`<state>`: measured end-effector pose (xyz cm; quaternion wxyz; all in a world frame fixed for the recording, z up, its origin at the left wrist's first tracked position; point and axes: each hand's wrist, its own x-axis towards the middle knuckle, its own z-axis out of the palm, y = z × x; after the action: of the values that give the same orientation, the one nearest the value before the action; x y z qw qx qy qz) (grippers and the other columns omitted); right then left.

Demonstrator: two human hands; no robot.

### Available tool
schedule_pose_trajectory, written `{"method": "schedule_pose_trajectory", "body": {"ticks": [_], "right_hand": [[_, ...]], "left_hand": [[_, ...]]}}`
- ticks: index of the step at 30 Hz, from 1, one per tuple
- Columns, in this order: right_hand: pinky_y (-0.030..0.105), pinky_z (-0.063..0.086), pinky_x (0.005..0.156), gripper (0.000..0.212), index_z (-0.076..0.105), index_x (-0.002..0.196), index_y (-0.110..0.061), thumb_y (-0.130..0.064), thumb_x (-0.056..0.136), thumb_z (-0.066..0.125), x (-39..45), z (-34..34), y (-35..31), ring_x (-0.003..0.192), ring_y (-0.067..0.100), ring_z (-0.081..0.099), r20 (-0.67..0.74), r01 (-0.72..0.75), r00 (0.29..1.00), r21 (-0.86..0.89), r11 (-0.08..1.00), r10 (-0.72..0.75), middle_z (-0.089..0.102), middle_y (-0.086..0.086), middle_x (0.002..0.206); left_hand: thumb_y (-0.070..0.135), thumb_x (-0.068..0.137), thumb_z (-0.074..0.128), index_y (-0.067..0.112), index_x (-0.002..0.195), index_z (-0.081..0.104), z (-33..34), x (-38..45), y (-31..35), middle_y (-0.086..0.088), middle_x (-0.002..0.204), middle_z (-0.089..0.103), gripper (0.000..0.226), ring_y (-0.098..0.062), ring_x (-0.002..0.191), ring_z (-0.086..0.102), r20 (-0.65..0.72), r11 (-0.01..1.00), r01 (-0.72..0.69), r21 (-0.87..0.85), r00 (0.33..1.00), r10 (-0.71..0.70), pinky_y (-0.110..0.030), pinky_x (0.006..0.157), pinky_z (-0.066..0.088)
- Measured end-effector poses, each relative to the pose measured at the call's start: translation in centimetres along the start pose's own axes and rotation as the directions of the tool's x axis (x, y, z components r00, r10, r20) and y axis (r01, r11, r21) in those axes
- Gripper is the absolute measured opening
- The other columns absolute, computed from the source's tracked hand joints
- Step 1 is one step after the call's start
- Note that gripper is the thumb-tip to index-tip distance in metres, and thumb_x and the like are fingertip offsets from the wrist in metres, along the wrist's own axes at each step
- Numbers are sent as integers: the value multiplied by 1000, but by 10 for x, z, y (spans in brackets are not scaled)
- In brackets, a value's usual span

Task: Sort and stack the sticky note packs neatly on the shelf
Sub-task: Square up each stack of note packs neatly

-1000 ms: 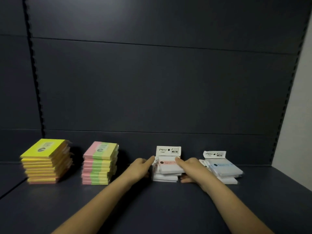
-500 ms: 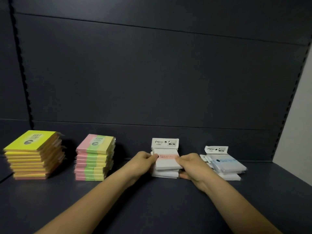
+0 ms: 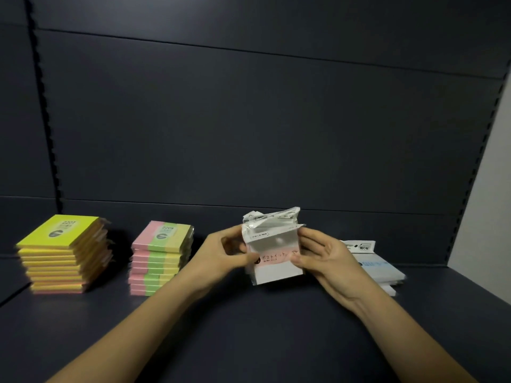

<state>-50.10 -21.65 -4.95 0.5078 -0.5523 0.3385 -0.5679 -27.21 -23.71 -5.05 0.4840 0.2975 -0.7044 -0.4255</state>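
Dark shelf (image 3: pixel 249 327) with dark back panel (image 3: pixel 249 120). Far left on it: tall stack of yellow sticky note packs (image 3: pixel 62 255), top one printed 2201. Just right of that, well apart from the hands: pink-green-yellow stack (image 3: pixel 160 258), top printed 2209. Far right: low pile of white packs with blue labels (image 3: pixel 376 268), partly hidden behind the right hand.

Centre: bundle of white packs with pink label (image 3: pixel 272 250), held between both hands, tilted toward the camera, crumpled header flaps on top; cannot tell if its lower edge touches the shelf. Left hand (image 3: pixel 224 255) grips its left side, thumb across the front on the pink label, fingers curled behind. Right hand (image 3: pixel 326 258) grips the right side, thumb on the label's right end, fingers wrapped round the edge.
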Motion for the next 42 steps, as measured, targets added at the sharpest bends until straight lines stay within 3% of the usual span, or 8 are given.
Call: {"method": "schedule_pose_trajectory", "body": {"ticks": [2,6,10,16,23,36,39,42], "right_hand": [[33,50,99,59,61,124,-9,12,71,74,0,-4,0,114,21,64,79,27,997,-123,992,-17,70,7,120],[35,51,98,63,62,122,-19,10,69,79,-1,-11,3,114,16,64,113,-27,991,-364,931,73,70,2,120],[25,50,97,66,57,124,-24,0,68,84,-4,-12,8,109,4,65,159,-66,967,-599,798,199,70,-10,118],[22,55,83,60,66,115,-13,9,62,85,-3,-13,-1,103,12,69,115,-1,991,-501,865,67,74,0,109],[21,55,81,63,65,117,-15,3,61,88,-2,-14,9,102,14,69,129,-31,983,-580,814,129,75,0,107],[20,55,74,52,70,108,-12,5,62,87,-6,-11,4,94,17,72,84,-56,988,-580,813,128,77,2,98],[12,50,74,36,75,96,-17,-1,66,86,-7,-11,-2,90,6,72,68,-57,990,-596,801,121,77,-6,91],[23,53,84,33,75,103,-15,-6,72,82,-6,-10,-6,92,10,73,43,-79,992,-516,853,118,77,-3,94]], "left_hand": [[5,77,76,24,122,64,-3,-1,1,-14,118,66,50,-33,111,61,33,1000,-9,26,999,8,-42,93,54],[7,75,80,23,125,59,-9,-3,-4,0,125,61,57,-12,112,62,116,977,38,211,991,-64,-21,89,51],[13,79,78,34,117,65,-5,-6,-13,-4,120,64,45,-29,106,64,222,955,40,292,969,-109,-35,96,52],[5,74,80,18,111,71,-8,-1,-13,-14,116,56,40,-32,101,62,149,954,-28,298,989,-17,-27,92,53],[7,76,79,13,109,72,-7,-2,-26,-9,114,57,34,-33,99,64,179,934,-21,357,983,-46,-31,95,52],[26,90,66,26,122,64,-11,-2,-28,-5,120,50,32,-9,116,52,292,883,-69,463,953,-79,-23,103,43],[29,91,63,19,111,69,-12,0,-23,0,116,58,23,-5,117,51,243,887,-62,458,968,-58,-20,101,42],[29,96,54,13,83,67,-10,3,-11,3,94,63,24,-4,98,57,153,899,-52,435,988,-16,-24,88,43]]}}
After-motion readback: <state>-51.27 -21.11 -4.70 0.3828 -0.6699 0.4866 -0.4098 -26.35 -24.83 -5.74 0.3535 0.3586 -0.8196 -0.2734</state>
